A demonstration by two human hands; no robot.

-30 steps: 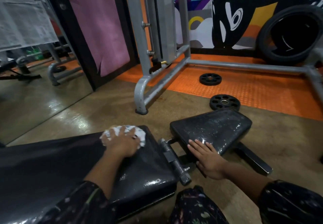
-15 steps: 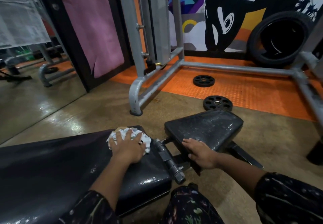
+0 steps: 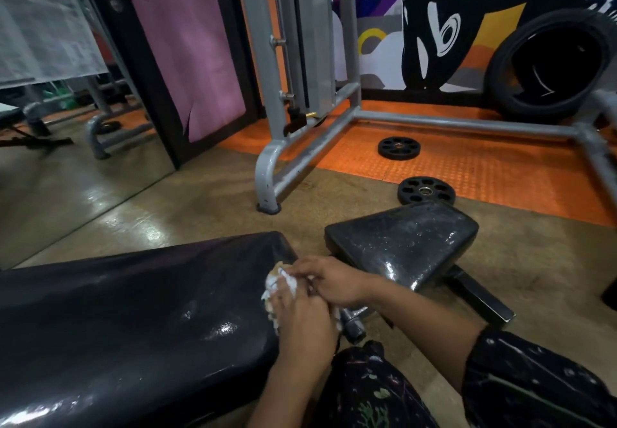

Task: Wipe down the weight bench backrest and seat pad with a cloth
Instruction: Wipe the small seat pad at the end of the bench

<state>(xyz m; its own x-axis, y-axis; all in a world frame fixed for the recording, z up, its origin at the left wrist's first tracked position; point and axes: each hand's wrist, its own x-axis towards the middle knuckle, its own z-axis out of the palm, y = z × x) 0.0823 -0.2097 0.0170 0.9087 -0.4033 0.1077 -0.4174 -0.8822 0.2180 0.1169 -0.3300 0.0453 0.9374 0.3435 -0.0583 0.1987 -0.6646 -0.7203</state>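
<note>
- One view only, head-worn, looking forward and steeply down, slightly tilted.
- It sits close over the backrest (image 3: 133, 310), which fills the lower left.
- Beyond the backrest, the wide lens reaches the floor, the grey machine frame (image 3: 300, 157) and the painted wall (image 3: 434, 26).

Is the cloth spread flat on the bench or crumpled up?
Crumpled: the cloth shows as a bunched white wad between the left hand and right hand, at the backrest end.

— Where's the cloth (image 3: 278, 285)?
— White, crumpled, at the right end of the glossy black backrest (image 3: 133, 310).
— The seat pad (image 3: 405, 244)?
— Black, speckled, tilted, just right of the backrest, slightly farther.
</note>
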